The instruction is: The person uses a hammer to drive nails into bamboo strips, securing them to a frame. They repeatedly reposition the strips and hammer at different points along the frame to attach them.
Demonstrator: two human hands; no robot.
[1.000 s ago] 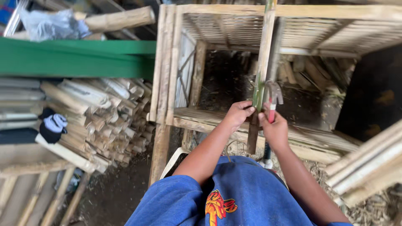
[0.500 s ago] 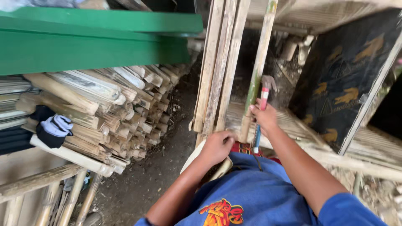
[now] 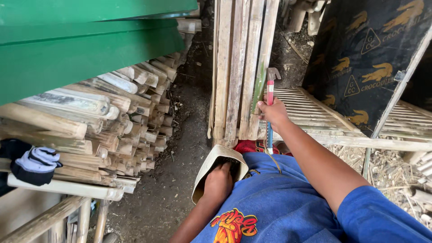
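Since the earlier frame, left hand (image 3: pixel 219 181) has dropped from the lap into the tan pouch (image 3: pixel 211 165) at lower centre; its fingers are hidden inside, so its grip cannot be told. Right hand (image 3: pixel 273 113) is closed around the claw hammer (image 3: pixel 270 96), red and blue handled, and a green bamboo strip (image 3: pixel 259 85), centre frame. Hammer looks head-heavy and rigid: hold low on the handle. Strip looks light and stiff.

Stacked bamboo poles (image 3: pixel 112 117) under a green board (image 3: pixel 85 49) — a glove (image 3: pixel 33 164) (dark-cuffed) resting there.
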